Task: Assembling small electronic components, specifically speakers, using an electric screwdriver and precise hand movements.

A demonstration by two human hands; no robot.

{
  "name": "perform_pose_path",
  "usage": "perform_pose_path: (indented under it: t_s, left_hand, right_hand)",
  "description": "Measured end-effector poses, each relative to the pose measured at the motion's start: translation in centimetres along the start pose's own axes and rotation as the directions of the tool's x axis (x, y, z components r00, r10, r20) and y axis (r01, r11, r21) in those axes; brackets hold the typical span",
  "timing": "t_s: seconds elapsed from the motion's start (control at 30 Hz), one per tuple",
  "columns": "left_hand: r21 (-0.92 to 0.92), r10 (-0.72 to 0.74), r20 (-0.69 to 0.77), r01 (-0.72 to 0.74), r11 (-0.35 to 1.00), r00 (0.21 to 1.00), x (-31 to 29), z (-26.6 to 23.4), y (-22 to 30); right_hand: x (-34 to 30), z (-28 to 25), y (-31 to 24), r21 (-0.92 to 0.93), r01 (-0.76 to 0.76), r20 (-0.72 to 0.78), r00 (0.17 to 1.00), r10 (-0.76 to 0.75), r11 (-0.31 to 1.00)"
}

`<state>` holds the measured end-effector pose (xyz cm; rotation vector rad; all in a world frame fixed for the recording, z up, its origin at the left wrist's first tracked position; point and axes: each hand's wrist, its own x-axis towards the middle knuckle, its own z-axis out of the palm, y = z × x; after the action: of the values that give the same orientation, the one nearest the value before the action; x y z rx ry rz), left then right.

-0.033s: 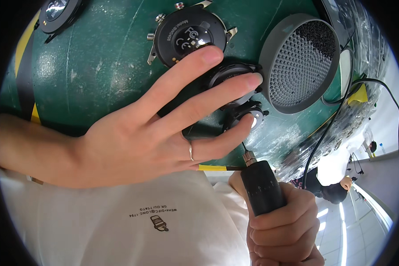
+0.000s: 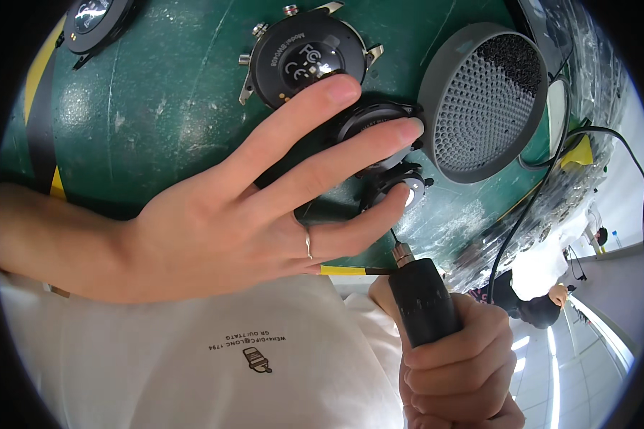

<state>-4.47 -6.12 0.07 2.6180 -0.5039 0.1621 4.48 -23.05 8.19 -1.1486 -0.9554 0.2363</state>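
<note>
My left hand (image 2: 229, 214) reaches in from the left with its fingers spread over several round watch bodies. One fingertip rests at the lower edge of a black watch case (image 2: 304, 53), which lies back up with silver lugs and side buttons. Another finger crosses a second black watch case (image 2: 368, 121); the ring-side finger touches a smaller dark round piece (image 2: 416, 189). Wrapped round a black electric screwdriver (image 2: 423, 300), my right hand (image 2: 461, 365) is closed at the lower right. The thin bit points up beside the smaller piece; its tip's contact is hidden by my left finger.
A round grey screw tray (image 2: 436, 93) full of small holes stands right of the watches, dark screws heaped at its far side. Another watch (image 2: 100, 25) lies far left. Cables (image 2: 529, 207) and clear plastic bags (image 2: 601, 79) line the right. Yellow-black tape (image 2: 343, 271) edges the green mat.
</note>
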Motion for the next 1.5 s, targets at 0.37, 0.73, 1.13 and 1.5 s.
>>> perform_pose_path:
  t_s: [0.37, 0.73, 1.13, 1.5]
  left_hand:
    - [-0.065, 0.115, -0.022, -0.116, 0.991, 0.993, -0.1, -0.3, -0.6]
    - [-0.108, 0.069, -0.027, -0.071, 0.992, 0.997, 0.0, -0.1, -0.4]
    - [-0.213, 0.035, -0.013, -0.036, 0.976, 0.999, 0.1, -1.2, -0.3]
    - [-0.112, 0.087, 0.015, -0.085, 0.990, 0.996, -0.1, -0.2, -0.8]
  right_hand:
    - [1.3, -1.1, -1.5, 0.034, -0.064, -0.124, 0.990, 0.068, 0.997]
    - [3.4, -3.2, -0.5, -0.315, -0.113, -0.311, 0.950, 0.010, 0.942]
    - [3.1, -3.6, -0.2, -0.220, -0.150, -0.355, 0.933, 0.064, 0.964]
    - [2.9, -3.5, -0.3, -0.220, -0.156, -0.352, 0.933, 0.071, 0.963]
